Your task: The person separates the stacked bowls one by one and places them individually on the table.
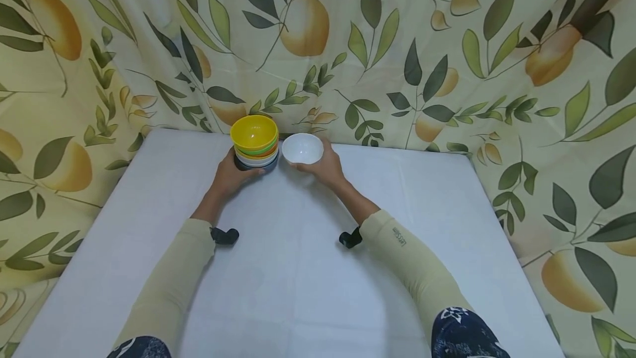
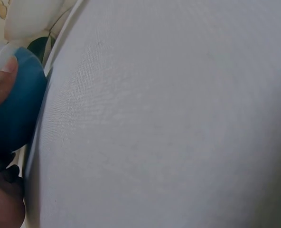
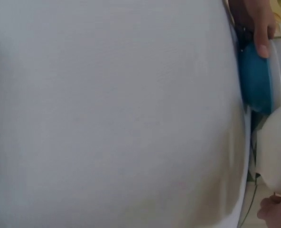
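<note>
A stack of nested bowls stands at the table's far edge, with a yellow bowl on top, green, orange and white rims below, and a blue bowl at the bottom. My left hand grips the stack from its left side, the thumb across the front of the lower bowls. Just right of the stack, my right hand holds a single white bowl, thumb at its near side. In the right wrist view the white bowl is beside the blue bowl.
A white cloth covers the table. Behind its far edge hangs a curtain printed with leaves and fruit, close behind the bowls. A dark wrist-worn device shows at each sleeve cuff.
</note>
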The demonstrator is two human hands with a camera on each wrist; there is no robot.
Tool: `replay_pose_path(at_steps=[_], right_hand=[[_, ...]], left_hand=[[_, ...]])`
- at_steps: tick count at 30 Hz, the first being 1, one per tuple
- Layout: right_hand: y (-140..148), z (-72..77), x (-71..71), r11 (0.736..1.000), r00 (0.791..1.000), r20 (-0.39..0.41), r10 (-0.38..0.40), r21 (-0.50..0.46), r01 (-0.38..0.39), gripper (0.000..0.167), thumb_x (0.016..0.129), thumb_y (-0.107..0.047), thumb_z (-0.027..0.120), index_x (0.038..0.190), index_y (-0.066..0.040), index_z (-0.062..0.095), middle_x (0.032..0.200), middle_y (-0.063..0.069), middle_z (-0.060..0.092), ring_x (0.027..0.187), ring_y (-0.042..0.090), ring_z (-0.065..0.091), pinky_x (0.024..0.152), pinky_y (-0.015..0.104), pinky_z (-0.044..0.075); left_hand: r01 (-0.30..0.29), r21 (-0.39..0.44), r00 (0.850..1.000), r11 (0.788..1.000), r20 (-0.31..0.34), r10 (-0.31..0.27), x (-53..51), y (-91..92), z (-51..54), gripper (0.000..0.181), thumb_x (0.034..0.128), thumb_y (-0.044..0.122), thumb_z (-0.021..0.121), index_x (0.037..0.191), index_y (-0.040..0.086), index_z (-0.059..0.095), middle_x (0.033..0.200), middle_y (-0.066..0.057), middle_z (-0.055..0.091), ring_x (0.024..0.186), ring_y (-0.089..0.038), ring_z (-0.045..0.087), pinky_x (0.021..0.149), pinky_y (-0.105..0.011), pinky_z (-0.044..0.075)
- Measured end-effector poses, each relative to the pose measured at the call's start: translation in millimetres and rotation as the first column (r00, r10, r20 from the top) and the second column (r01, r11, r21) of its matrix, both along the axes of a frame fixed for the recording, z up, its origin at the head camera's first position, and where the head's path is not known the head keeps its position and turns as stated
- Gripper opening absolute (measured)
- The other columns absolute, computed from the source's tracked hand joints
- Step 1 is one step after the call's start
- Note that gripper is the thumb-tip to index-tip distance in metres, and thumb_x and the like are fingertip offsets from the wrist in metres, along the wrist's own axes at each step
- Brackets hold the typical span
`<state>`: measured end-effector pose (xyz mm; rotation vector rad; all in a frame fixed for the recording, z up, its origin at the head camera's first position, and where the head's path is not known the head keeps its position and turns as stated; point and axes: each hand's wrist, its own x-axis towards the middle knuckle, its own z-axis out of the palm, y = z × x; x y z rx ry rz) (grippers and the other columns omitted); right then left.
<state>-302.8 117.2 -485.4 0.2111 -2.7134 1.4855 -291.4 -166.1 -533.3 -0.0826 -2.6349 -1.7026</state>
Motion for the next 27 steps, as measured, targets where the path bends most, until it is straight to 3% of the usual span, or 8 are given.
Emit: replay_pose_path(at_steps=[9, 22, 27], right_hand=[[6.0, -10.2, 1.5, 0.999, 0.997, 0.064, 0.04, 0.034, -0.042, 0.105, 0.077, -0.028, 0.097, 0.158, -0.004, 0.034, 0.152, 0.016, 0.051, 0.135, 0.034, 0.052, 0.111, 0.047, 0.049], [3.9, -11.7, 2.3, 0.996, 0.994, 0.111, 0.025, 0.081, -0.034, 0.115, 0.073, -0.031, 0.099, 0.16, -0.003, 0.028, 0.154, 0.019, 0.049, 0.135, 0.035, 0.053, 0.112, 0.047, 0.048], [-0.4, -6.8, 2.6, 0.993, 0.997, 0.072, 0.025, 0.115, -0.033, 0.123, 0.072, -0.038, 0.099, 0.163, -0.002, 0.024, 0.156, 0.018, 0.045, 0.136, 0.035, 0.051, 0.112, 0.049, 0.048]], left_hand=[[0.004, 0.004, 1.0, 1.0, 0.009, -0.004, -0.3, 1.6, -0.6, 0.113, 0.0797, 0.035, 0.095, 0.167, 0.017, 0.025, 0.164, -0.012, 0.039, 0.152, -0.033, 0.033, 0.128, -0.053, 0.021], [-0.005, 0.006, 1.0, 1.0, 0.008, 0.005, 0.6, 0.5, -0.9, 0.115, 0.078, 0.035, 0.096, 0.166, 0.017, 0.025, 0.164, -0.012, 0.04, 0.152, -0.033, 0.033, 0.128, -0.053, 0.022], [-0.004, 0.002, 1.0, 1.0, 0.002, 0.004, 1.5, 0.7, 1.0, 0.114, 0.0795, 0.033, 0.095, 0.167, 0.016, 0.024, 0.164, -0.013, 0.039, 0.152, -0.033, 0.033, 0.128, -0.053, 0.021]])
